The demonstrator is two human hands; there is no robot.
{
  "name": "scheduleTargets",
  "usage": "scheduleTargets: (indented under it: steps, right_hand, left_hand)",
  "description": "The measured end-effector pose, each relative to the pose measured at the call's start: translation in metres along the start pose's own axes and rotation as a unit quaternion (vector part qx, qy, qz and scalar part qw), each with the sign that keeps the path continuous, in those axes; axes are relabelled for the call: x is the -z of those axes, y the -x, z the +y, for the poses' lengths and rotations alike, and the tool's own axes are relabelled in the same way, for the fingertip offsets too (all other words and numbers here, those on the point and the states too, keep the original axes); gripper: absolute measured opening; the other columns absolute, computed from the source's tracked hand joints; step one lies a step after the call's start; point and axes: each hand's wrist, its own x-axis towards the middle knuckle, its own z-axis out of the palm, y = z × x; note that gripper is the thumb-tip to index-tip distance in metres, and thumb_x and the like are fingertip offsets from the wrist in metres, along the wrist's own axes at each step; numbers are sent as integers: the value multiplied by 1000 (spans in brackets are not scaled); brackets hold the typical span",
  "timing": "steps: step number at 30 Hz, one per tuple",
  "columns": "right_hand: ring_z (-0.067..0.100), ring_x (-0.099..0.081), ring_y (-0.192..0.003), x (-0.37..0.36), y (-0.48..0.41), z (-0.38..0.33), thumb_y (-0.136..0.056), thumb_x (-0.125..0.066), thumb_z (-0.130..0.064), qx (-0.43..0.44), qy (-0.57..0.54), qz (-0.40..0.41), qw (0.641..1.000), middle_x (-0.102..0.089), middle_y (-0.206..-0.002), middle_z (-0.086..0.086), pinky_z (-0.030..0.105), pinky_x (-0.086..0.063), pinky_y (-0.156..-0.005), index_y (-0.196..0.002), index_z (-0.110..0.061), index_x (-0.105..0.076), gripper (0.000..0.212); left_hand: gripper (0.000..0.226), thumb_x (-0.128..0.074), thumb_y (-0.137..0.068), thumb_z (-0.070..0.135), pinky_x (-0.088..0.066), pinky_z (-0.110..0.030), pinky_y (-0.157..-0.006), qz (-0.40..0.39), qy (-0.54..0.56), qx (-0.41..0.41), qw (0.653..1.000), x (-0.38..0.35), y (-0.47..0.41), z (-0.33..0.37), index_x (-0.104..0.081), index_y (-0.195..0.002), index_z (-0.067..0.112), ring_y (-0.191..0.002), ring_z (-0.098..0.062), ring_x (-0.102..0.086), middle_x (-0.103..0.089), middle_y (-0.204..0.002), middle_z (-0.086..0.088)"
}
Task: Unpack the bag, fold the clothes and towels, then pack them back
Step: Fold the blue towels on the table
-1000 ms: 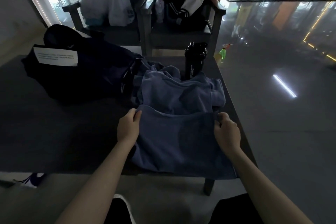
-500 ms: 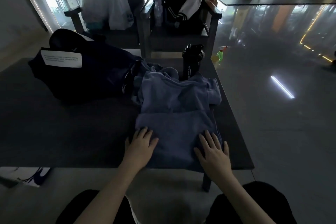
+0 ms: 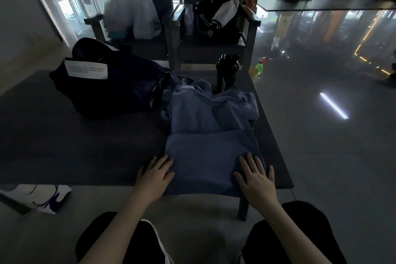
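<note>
Now both hands, left hand (image 3: 154, 176) and right hand (image 3: 256, 180), lie flat with fingers spread on the blue towel (image 3: 205, 156) at the table's (image 3: 85, 152) near edge, mid-fold, and another fold likely comes next.

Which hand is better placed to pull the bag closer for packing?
Left, probably. The left hand rests on the left edge of the towel, nearer the bag; the right hand is farther right.
</note>
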Motion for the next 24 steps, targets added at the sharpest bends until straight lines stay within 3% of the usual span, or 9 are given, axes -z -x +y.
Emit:
scheduleTargets:
  steps: [4, 9, 15, 19, 24]
  right_hand:
    - [16, 4, -147, 5, 1, 0, -97, -24, -56, 1, 1, -5, 1000, 2, -160, -6, 53, 5, -115, -151, -32, -10, 60]
    - [17, -15, -145, 24, -18, -4, -98, -37, -46, 0, -52, 27, 998, -21, -157, -3, 55, -2, -115, -144, -24, -33, 52]
    - [24, -39, -132, 57, -79, -11, -95, -47, -35, 1, -97, 72, 993, -45, -143, 2, 49, -18, -113, -130, -16, -53, 40]
    - [28, -49, -121, 74, -128, -18, -94, -51, -31, -4, -131, 90, 987, -53, -133, 6, 41, -39, -100, -126, -12, -56, 38]
    - [30, -53, -110, 82, -184, -16, -92, -51, -24, -30, -180, 99, 978, -55, -124, 12, 37, -46, -84, -116, -6, -56, 30]
  left_hand:
    - [48, -33, -100, 46, -17, -42, -115, 9, 30, 3, 1000, 5, 3, 3, -31, -146, 33, -144, -12, -13, -18, -156, 16]
    - [44, -40, -100, 38, -23, -38, -113, 38, 68, -30, 997, 23, -15, 15, -43, -141, 22, -140, -15, -22, -30, -152, 8]
    - [46, -45, -99, 34, -32, -33, -108, 42, 213, -29, 976, 55, -74, 43, -43, -140, 13, -132, -20, -37, -39, -146, -4]
    - [46, -49, -97, 29, -36, -30, -98, 63, 268, 10, 961, 74, -127, 54, -44, -138, 9, -127, -24, -43, -41, -142, -10]
    - [52, -53, -95, 29, -40, -36, -98, 123, 282, 85, 947, 85, -186, 48, -41, -139, 5, -125, -29, -45, -41, -141, -15]
